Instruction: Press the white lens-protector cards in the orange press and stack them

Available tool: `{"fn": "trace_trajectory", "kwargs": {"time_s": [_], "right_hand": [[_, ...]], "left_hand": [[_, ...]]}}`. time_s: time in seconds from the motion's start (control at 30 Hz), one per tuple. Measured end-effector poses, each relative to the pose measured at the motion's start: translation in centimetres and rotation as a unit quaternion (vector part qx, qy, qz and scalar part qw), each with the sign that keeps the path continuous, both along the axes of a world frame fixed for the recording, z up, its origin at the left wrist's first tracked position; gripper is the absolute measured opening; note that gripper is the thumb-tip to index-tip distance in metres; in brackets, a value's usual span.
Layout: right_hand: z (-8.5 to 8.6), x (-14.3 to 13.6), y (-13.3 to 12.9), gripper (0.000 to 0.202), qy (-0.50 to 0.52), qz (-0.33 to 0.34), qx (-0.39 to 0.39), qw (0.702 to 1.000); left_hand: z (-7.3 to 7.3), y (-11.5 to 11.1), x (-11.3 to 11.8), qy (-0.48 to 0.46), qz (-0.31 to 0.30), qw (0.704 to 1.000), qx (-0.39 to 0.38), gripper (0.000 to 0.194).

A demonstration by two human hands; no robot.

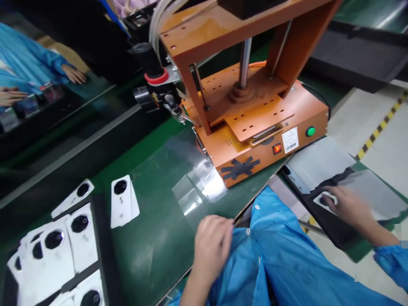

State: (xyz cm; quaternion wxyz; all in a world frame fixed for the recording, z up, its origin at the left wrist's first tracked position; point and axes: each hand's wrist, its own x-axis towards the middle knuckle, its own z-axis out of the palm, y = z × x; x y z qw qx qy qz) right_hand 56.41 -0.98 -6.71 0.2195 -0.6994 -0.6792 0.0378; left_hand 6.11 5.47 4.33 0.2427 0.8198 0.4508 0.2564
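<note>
My left hand (pixel 212 246) rests at the front edge of the green bench (pixel 149 221), beside my blue smock, with its fingers curled; what they hold, if anything, is hidden. On the right, my right hand (pixel 349 204) is blurred, its fingers closed on a small white panel with a dark round camera area (pixel 320 201) at a black tray. Grey-white translucent sheets (pixel 372 191) lie around that panel. Clear film pieces (pixel 188 195) lie on the bench in front of the orange press.
An orange press (pixel 255 157) stands at the back centre. White phone back panels (pixel 123 204) lie at left, many in a black tray (pixel 106 250). Across a dark divider, another person's hands (pixel 74 74) show at upper left. A striped floor line (pixel 379 127) is at right.
</note>
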Motion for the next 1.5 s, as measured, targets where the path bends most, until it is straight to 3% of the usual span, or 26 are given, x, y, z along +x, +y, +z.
{"fn": "trace_trajectory", "kwargs": {"time_s": [0.1, 0.23, 0.27, 0.33, 0.47, 0.6, 0.77, 1.07, 1.2, 1.3, 1.5], "right_hand": [[3.5, -10.7, 3.9, 0.014, 0.035, 0.205, 0.003, 0.978], [8.6, -26.5, 8.4, 0.012, 0.083, 0.459, 0.057, 0.883], [9.7, -29.7, 9.5, 0.013, 0.085, 0.483, 0.071, 0.869], [11.1, -35.0, 12.3, 0.018, 0.098, 0.477, 0.088, 0.869], [11.7, -41.0, 18.7, 0.018, 0.048, 0.377, 0.100, 0.920], [9.8, -42.9, 22.6, 0.013, 0.026, 0.343, 0.094, 0.934], [7.9, -43.1, 23.0, 0.017, 0.037, 0.386, 0.093, 0.917], [8.1, -43.4, 22.7, 0.019, -0.024, 0.404, 0.133, 0.905], [8.3, -43.2, 22.7, 0.016, -0.051, 0.407, 0.109, 0.905], [9.1, -42.2, 21.3, 0.011, -0.022, 0.404, 0.112, 0.908], [10.4, -36.9, 14.5, 0.019, 0.197, 0.341, 0.163, 0.905]], "left_hand": [[0.3, 3.6, -4.7, 0.026, 0.154, 0.987, 0.047, 0.017], [-1.2, 9.3, -9.0, 0.070, 0.249, 0.962, 0.088, 0.025], [-1.8, 10.3, -9.5, 0.082, 0.260, 0.959, 0.076, 0.029], [-3.0, 11.5, -10.1, 0.097, 0.278, 0.955, 0.046, 0.034], [-4.1, 11.5, -10.5, 0.081, 0.292, 0.953, 0.027, 0.031], [-3.7, 11.1, -10.4, 0.056, 0.303, 0.951, 0.023, 0.027], [-3.4, 11.4, -10.0, 0.032, 0.323, 0.946, 0.026, 0.020], [-3.7, 11.5, -10.1, 0.056, 0.320, 0.945, 0.026, 0.020], [-3.0, 11.1, -10.7, 0.102, 0.248, 0.963, 0.001, 0.042], [-2.6, 10.6, -11.2, 0.157, 0.198, 0.967, -0.024, 0.065], [-1.6, 9.9, -10.6, 0.164, 0.193, 0.966, -0.056, 0.075]]}}
